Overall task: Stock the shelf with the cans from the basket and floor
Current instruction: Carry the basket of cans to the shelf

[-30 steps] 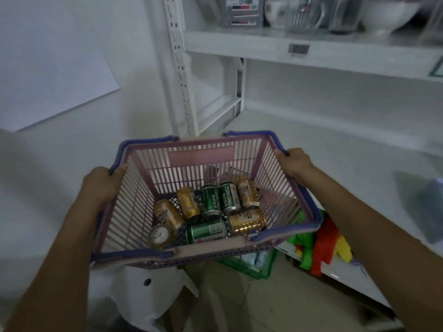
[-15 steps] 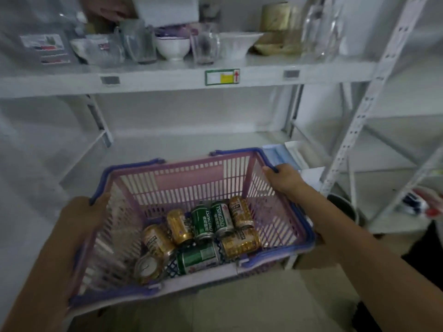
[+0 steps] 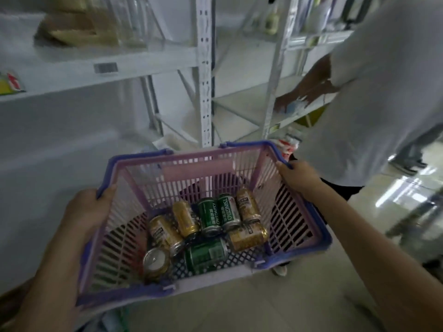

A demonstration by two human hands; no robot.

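I hold a pink plastic basket point(image 3: 191, 172) with blue rims in front of me, above the floor. My left hand point(image 3: 88, 212) grips its left rim and my right hand point(image 3: 299, 176) grips its right rim. Several cans lie on their sides in the basket's bottom: green cans point(image 3: 219, 213) in the middle and gold cans point(image 3: 247, 236) around them, one gold can point(image 3: 155, 261) showing its silver top. White metal shelves point(image 3: 143, 65) stand ahead, the lower level at the left bare.
A person in a white shirt point(image 3: 374, 92) stands close at the right, reaching a hand point(image 3: 297, 95) onto a shelf point(image 3: 242, 106). A white perforated upright point(image 3: 205, 68) rises just beyond the basket. Blurred goods sit on the top shelf. Pale tiled floor point(image 3: 263, 305) lies below.
My view and the basket have swung to the right along the shelves. The person in white has come into view. Both hands keep their grip on the rims.
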